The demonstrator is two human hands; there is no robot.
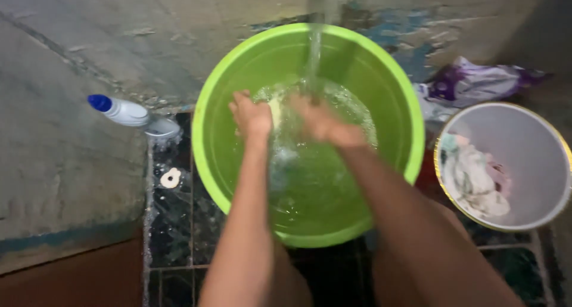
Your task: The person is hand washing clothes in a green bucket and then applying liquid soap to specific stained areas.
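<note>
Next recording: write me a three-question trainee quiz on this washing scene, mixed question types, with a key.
1. True or false: water is streaming into the green basin.
2. Which lies left of the basin? A) white bottle with blue cap B) grey bucket C) purple bag
3. Fill in: the left hand and right hand meet over a pale ____ in the water.

Key: 1 true; 2 A; 3 cloth, though it is blurred.

Two hands (253, 117) (322, 123), one green basin (393, 92), one grey bucket (536, 164), one bottle (122, 111), one purple bag (476, 80)
</note>
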